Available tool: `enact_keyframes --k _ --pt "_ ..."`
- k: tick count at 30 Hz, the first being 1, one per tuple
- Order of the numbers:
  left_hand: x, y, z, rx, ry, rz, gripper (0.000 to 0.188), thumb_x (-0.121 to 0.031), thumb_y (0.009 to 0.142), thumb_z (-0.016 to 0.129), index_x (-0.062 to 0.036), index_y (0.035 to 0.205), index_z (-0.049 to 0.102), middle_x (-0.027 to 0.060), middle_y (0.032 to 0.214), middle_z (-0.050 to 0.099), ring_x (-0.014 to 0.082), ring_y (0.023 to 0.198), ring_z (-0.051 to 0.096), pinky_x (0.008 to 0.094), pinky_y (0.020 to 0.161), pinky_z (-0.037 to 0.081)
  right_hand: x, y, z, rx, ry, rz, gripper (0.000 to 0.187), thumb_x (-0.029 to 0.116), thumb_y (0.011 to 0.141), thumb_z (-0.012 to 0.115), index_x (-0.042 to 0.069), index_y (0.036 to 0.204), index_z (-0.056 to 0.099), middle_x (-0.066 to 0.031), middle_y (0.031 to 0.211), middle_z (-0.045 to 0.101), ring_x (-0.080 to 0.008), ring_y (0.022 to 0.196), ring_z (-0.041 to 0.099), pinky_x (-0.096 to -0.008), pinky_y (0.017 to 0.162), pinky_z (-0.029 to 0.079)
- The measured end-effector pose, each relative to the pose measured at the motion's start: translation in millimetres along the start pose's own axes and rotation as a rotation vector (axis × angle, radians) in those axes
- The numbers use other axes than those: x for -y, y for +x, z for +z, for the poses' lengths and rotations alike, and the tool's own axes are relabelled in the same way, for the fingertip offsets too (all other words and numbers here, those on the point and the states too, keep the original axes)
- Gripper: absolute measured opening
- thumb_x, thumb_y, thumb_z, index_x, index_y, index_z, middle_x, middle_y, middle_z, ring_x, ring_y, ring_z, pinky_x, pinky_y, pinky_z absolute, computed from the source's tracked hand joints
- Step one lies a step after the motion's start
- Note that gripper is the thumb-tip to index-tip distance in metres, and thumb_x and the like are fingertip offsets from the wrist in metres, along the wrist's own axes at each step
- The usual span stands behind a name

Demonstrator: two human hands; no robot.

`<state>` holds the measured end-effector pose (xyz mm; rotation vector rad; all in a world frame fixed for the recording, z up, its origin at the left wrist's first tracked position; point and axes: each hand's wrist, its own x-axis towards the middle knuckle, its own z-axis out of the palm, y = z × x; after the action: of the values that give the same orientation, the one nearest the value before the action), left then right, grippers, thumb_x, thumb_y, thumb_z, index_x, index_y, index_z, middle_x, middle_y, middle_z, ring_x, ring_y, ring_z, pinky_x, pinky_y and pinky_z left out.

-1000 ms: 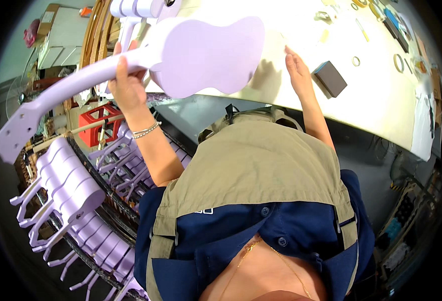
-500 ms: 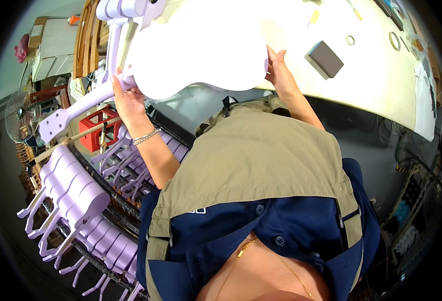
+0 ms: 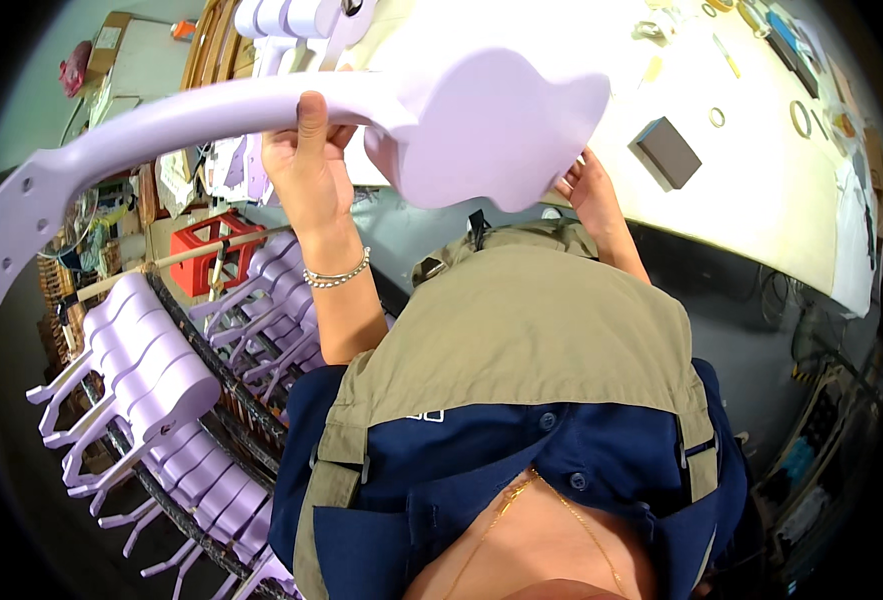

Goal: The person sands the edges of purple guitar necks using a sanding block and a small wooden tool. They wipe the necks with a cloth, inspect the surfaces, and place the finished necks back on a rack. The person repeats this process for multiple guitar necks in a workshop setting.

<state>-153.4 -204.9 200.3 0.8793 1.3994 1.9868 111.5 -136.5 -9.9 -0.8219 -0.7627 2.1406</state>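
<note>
An unstrung, glossy lavender ukulele (image 3: pixel 496 125) is held up in front of me, tilted, with its neck and holed headstock reaching out to the left. My left hand (image 3: pixel 308 160) is closed around the neck close to the body, thumb on the near side. At the body's right end, my right hand (image 3: pixel 589 188) grips the edge; some of its fingers are hidden behind the body. Below my left forearm hangs a row of similar lavender ukuleles (image 3: pixel 151 350) on a rack with dark padded bars (image 3: pixel 223 375).
A cream worktable (image 3: pixel 761 215) carries a dark sanding block (image 3: pixel 669 152), tape rolls (image 3: pixel 799 118) and small tools. More lavender ukuleles (image 3: pixel 296 18) stand at the back left. On the floor is a red plastic stool (image 3: pixel 201 250), crossed by a wooden pole (image 3: pixel 166 262).
The ukulele has tipped and turned: its broad face was flat over the table, and now the neck swings nearer and higher on the left. Both hands have shifted a little right, still holding it.
</note>
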Motion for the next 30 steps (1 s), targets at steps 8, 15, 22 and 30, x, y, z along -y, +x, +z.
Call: enact_keyframes --k 8,15,22,30 --pt "-2 24 78 0.567 -0.068 0.103 0.025 -0.016 0.083 0.064 0.0025 0.098 0.056 0.0227 0.098 0.063 0.0362 0.095 0.061 0.0408 0.083 0.051 -11 -23 -6 -0.118 -0.07 0.022 0.029 -0.003 0.08 0.057 0.012 0.104 0.05 0.0017 0.092 0.052 -0.0141 0.095 0.055 -0.0328 0.091 0.047" --pt "-12 12 155 0.763 0.109 0.092 0.021 -0.008 0.08 0.068 0.0019 0.097 0.059 0.0088 0.088 0.064 0.0125 0.081 0.061 0.0237 0.074 0.048 -26 -43 -13 -0.205 0.28 0.036 0.041 -0.006 0.08 0.059 0.005 0.118 0.046 -0.0087 0.11 0.054 -0.0247 0.101 0.056 -0.0383 0.091 0.05" --pt "-17 -11 208 0.983 0.053 0.005 0.026 -0.009 0.079 0.07 0.0019 0.1 0.06 0.005 0.09 0.064 0.0097 0.081 0.059 0.0216 0.074 0.046 -44 -56 -22 -0.172 0.356 -0.109 0.051 0.007 0.08 0.067 0.011 0.124 0.041 -0.0049 0.117 0.051 -0.0237 0.107 0.054 -0.0403 0.091 0.05" --pt "-28 -31 228 1.077 0.053 -0.041 0.032 -0.011 0.076 0.072 0.0029 0.102 0.059 0.0072 0.091 0.065 0.0111 0.083 0.06 0.0239 0.075 0.047 -48 -64 -32 -0.1 0.305 -0.174 0.055 0.018 0.078 0.07 0.016 0.124 0.04 -0.0028 0.115 0.052 -0.0204 0.104 0.055 -0.0381 0.091 0.049"
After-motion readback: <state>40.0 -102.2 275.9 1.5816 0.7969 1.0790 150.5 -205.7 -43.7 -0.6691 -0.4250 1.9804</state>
